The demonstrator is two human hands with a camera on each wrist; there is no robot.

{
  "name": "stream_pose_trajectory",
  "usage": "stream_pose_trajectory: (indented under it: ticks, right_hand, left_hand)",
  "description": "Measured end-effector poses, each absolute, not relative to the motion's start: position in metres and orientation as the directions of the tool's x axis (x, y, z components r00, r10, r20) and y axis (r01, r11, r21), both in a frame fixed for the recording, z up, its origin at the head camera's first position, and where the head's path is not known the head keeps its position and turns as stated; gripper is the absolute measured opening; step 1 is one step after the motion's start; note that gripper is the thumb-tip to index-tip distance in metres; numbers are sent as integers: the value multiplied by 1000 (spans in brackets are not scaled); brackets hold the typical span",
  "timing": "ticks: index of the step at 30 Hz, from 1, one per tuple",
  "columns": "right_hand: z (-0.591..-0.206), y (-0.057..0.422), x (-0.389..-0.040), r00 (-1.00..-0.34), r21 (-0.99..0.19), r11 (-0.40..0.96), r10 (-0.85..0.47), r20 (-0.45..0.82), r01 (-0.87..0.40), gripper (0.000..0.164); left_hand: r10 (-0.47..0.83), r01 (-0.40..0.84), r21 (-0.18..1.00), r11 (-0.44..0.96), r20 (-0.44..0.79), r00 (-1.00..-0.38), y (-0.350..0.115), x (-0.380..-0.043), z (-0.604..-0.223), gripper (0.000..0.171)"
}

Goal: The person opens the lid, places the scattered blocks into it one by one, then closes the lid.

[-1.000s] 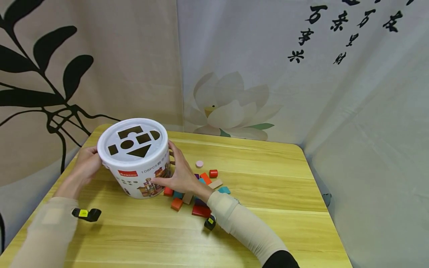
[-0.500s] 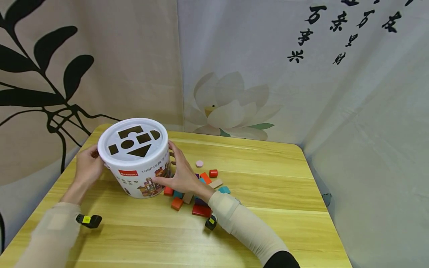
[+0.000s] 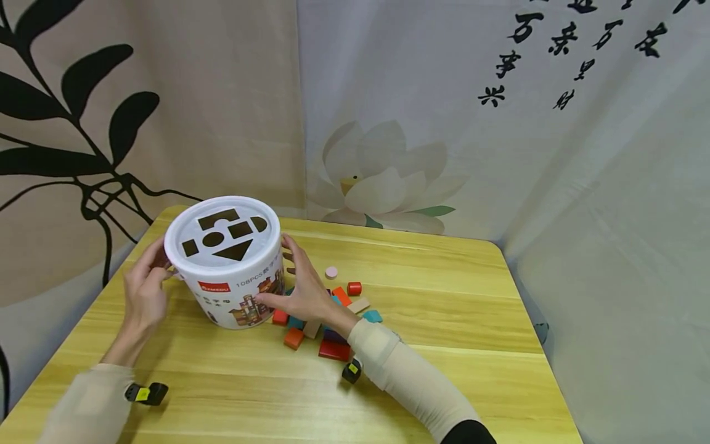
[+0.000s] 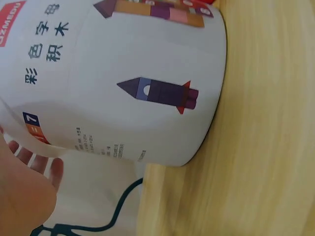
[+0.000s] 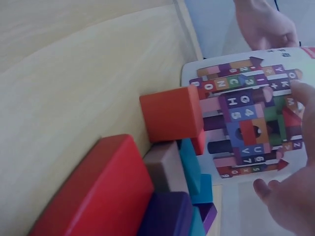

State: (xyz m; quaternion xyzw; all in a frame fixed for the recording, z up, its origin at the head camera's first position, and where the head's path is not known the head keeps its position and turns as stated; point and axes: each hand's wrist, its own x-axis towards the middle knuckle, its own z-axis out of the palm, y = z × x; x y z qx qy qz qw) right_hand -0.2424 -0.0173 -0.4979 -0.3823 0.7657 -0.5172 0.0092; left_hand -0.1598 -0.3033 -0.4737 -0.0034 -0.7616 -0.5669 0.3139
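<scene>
A white toy-block bucket (image 3: pixel 222 302) with printed block pictures stands upright on the table. Its white lid (image 3: pixel 186 231), pierced with shaped holes, is on top. My left hand (image 3: pixel 145 290) has its fingers at the lid's left rim; in the left wrist view their tips show beside the bucket's upper edge, their exact hold partly hidden. From the other side my right hand (image 3: pixel 305 296) grips the bucket's wall, thumb on the front and fingers reaching behind. Several coloured wooden blocks (image 5: pixel 172 115) lie beside the bucket, partly hidden in the head view by my right hand and forearm.
The wooden table (image 3: pixel 444 308) ends at a hanging cloth (image 3: pixel 410 74) behind. A small pink round block (image 3: pixel 331 272) and a red cylinder block (image 3: pixel 354 288) lie beyond the block pile. The table's left edge runs close to the bucket.
My left hand has swung its wrist nearer to me and right, while its fingers stay at the lid's rim. The bucket and my right hand have hardly moved.
</scene>
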Motion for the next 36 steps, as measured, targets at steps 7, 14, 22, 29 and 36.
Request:
stream_pose_trajectory:
  ticks: [7,14,22,29,36]
  right_hand:
    - [-482,-5,-239,-718,-782,183,-558,417,-596,115]
    - [-458,0,-241,-621,-623,216,-549,560,-752,122]
    - [-427,-6,-242,-352,-312,176,-612,708,-934,109]
    - [-410,-19,-242,-207,-94,195,-707,676,-976,88]
    - [-401,-32,-237,-170,56,242,-810,561,-969,73]
  left_hand:
    - [-189,539,821,189,569,-800,-296,-147,-479,91]
    - [-82,479,821,311,525,-847,-289,-141,-483,110]
    - [-115,346,811,472,446,-888,-272,-136,-469,132]
    - [-166,349,787,508,487,-857,-260,-136,-463,141]
    - [-167,389,767,509,532,-830,-262,-141,-469,147]
